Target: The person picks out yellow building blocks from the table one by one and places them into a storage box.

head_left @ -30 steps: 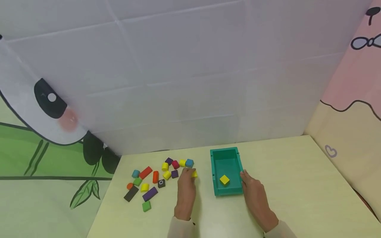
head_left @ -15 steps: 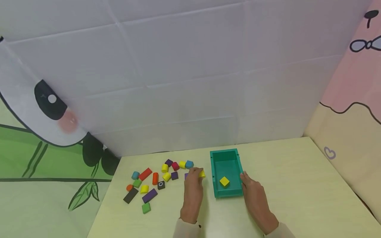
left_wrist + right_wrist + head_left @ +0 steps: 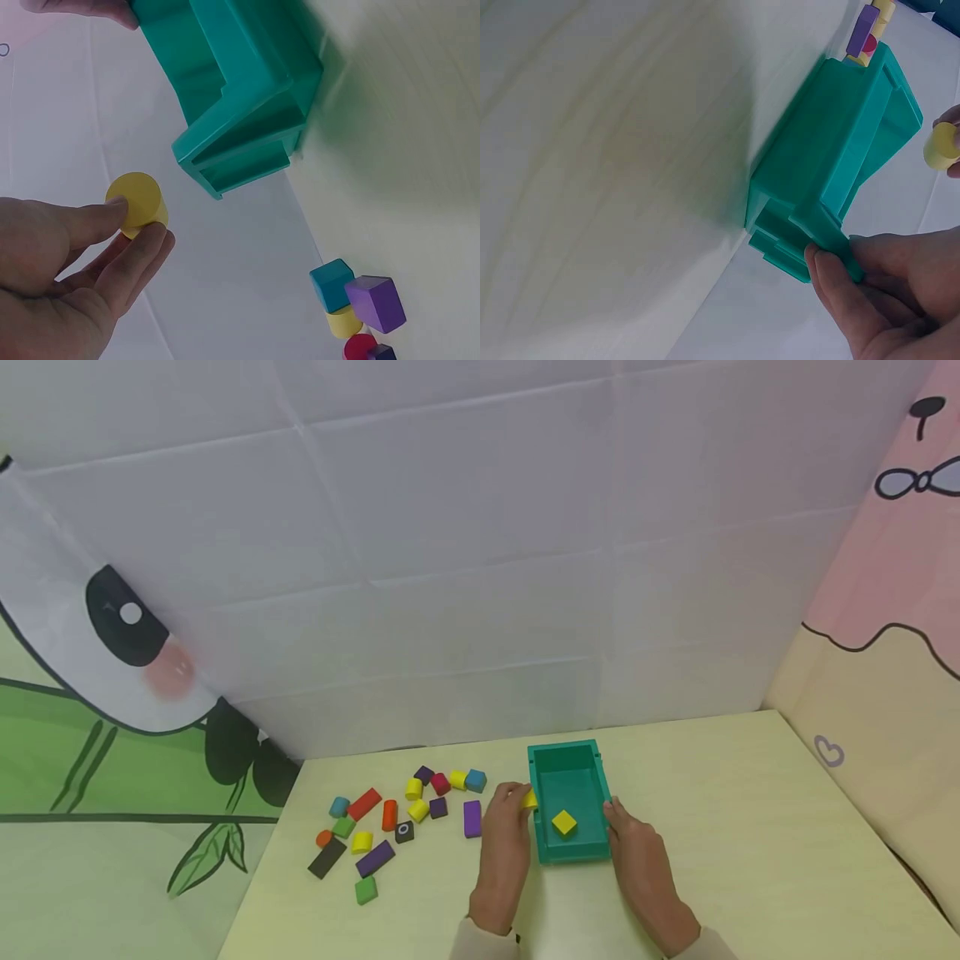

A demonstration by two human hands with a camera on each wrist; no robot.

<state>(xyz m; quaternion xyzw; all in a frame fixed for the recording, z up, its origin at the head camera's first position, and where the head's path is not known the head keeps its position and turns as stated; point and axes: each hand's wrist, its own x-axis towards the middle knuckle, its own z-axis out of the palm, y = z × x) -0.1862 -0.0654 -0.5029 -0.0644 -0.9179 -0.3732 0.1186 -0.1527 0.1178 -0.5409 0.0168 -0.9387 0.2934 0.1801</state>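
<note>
My left hand (image 3: 506,852) pinches a yellow cylinder block (image 3: 139,201) between thumb and fingertips, beside the left rim of a teal plastic bin (image 3: 537,852). In the left wrist view the cylinder is held apart from the bin. Pinching the bin's right wall between thumb and fingers is my right hand (image 3: 892,289). A yellow cube (image 3: 564,823) lies inside the bin near its front end. Just left of my left hand, a purple rectangular block (image 3: 472,819) rests on the table.
Several loose blocks spread over the table's left side, among them a dark bar (image 3: 327,857), a purple bar (image 3: 375,858), a green cube (image 3: 366,890) and a blue block (image 3: 476,781). A light cloth wall (image 3: 465,610) rises behind the table (image 3: 712,827).
My left hand has moved right with the yellow cylinder, from the scattered blocks to the bin's left rim. The purple rectangular block has come into sight. My right hand stays at the bin.
</note>
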